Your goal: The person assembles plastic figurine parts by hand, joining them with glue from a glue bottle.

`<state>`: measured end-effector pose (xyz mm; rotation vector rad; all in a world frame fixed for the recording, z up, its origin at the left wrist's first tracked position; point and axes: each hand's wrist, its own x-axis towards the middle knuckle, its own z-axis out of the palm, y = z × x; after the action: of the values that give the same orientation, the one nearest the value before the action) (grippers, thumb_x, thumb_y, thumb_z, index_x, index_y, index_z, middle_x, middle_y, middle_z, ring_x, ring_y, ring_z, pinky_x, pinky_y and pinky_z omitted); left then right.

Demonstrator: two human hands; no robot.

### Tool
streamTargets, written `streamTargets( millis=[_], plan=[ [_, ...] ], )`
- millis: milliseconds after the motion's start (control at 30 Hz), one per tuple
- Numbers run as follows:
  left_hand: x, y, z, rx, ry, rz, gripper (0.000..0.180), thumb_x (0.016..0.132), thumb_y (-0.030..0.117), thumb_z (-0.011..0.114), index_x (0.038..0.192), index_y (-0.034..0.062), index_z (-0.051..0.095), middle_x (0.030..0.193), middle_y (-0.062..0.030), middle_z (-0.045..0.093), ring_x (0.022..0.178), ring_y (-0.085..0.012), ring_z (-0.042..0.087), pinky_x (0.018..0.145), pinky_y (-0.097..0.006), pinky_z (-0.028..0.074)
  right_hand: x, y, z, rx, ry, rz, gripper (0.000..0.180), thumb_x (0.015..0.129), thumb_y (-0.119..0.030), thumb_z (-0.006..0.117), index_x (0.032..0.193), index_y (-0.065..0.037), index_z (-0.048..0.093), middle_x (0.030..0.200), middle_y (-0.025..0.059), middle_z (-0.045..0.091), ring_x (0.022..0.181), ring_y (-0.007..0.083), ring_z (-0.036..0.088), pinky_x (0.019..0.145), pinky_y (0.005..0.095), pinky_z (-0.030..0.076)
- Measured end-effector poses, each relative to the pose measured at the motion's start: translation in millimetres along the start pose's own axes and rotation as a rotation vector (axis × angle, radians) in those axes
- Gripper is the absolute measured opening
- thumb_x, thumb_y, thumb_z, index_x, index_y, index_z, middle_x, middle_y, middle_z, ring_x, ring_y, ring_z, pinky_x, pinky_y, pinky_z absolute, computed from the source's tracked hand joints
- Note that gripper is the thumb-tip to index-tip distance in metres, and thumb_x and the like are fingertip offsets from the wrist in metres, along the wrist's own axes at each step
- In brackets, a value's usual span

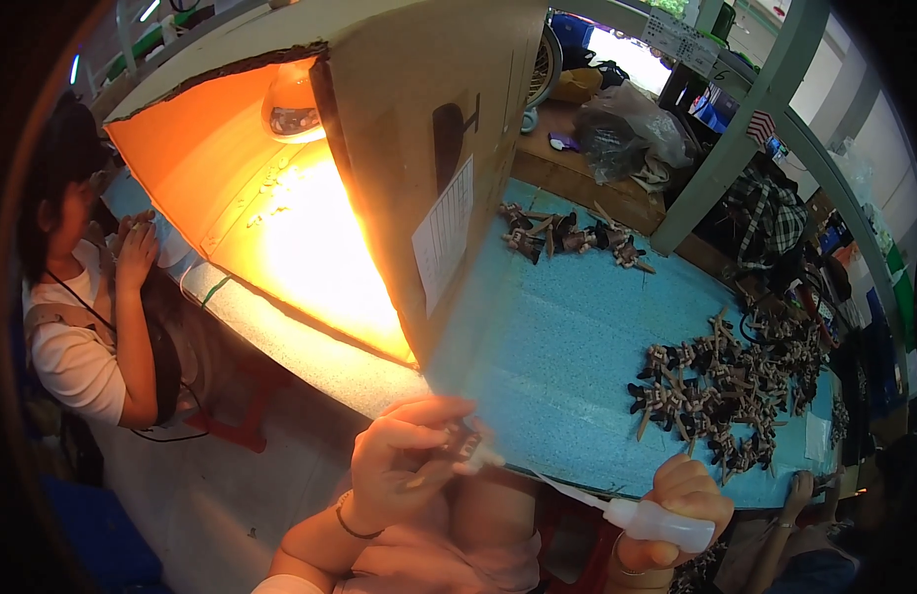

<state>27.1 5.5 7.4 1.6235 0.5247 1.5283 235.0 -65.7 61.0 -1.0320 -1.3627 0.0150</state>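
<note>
In front of my lap, at the near table edge, my left hand (pixel 394 460) is closed round a small brown and cream figure (pixel 470 447), its pale end sticking out past my fingertips. My right hand (pixel 684 493) grips a translucent white squeeze bottle (pixel 666 525), tilted on its side. A long thin nozzle (pixel 567 487) runs from the bottle leftward, toward the figure. Whether its tip touches the figure, I cannot tell. At the right of the blue table (pixel 567 346) lies a big pile of similar dark and cream figures (pixel 731 391), and a smaller group (pixel 572 236) lies farther back.
A large cardboard box (pixel 419 109) stands left on the table, a glowing lamp (pixel 295 109) inside it. A co-worker (pixel 87 327) sits at the left; another person's hand (pixel 800 490) shows at the lower right. Plastic bags (pixel 632 129) lie behind a metal post (pixel 746 129).
</note>
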Motion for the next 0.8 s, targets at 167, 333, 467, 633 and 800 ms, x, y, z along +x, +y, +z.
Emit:
streamTargets(
  millis=[167,333,467,633,800],
  plan=[
    [-4,3,-8,-0.024,0.037,-0.069,0.037,0.073,0.005,0.072,0.095,0.0070,0.044,0.110,-0.0221,0.055,0.096,-0.0230,0.055,0.082,-0.033,0.045,9,37,6,0.118,0.021,0.050,0.046,0.085,-0.048,0.054,0.088,-0.004,0.039,0.068,0.0034,0.047,0.058,0.0110,0.042,0.052,0.0245,0.033],
    [-13,3,-16,-0.148,0.114,-0.132,0.027,0.078,-0.012,0.058,0.096,0.0019,0.043,0.107,-0.0240,0.056,0.090,-0.0177,0.060,0.077,-0.029,0.052,16,101,41,0.211,-0.052,0.501,0.028,0.087,-0.023,0.055,0.099,0.000,0.044,0.085,0.0091,0.058,0.075,0.0152,0.056,0.069,0.0302,0.047],
    [-31,-1,-29,-0.209,0.153,-0.183,0.025,0.080,-0.011,0.057,0.096,0.0017,0.042,0.105,-0.0229,0.057,0.091,-0.0166,0.059,0.078,-0.028,0.051,29,151,60,0.044,-0.258,0.673,0.030,0.085,-0.019,0.058,0.106,0.000,0.049,0.093,0.0093,0.059,0.081,0.0168,0.057,0.073,0.0310,0.046],
    [-42,-2,-47,-0.260,0.241,-0.192,0.023,0.081,-0.005,0.059,0.096,0.0025,0.043,0.102,-0.0202,0.059,0.092,-0.0166,0.058,0.081,-0.029,0.049,37,195,64,-0.378,-0.358,0.387,0.027,0.083,-0.018,0.060,0.102,0.000,0.054,0.091,0.0135,0.059,0.084,0.0238,0.058,0.074,0.0369,0.045],
    [-47,5,-78,-0.265,0.317,-0.233,0.023,0.081,-0.005,0.059,0.097,0.0030,0.043,0.102,-0.0192,0.060,0.095,-0.0181,0.058,0.084,-0.031,0.048,33,155,57,-1.195,-0.336,-0.112,0.024,0.079,-0.018,0.064,0.089,0.001,0.054,0.082,0.0136,0.056,0.075,0.0289,0.054,0.070,0.0401,0.042]
  ],
)
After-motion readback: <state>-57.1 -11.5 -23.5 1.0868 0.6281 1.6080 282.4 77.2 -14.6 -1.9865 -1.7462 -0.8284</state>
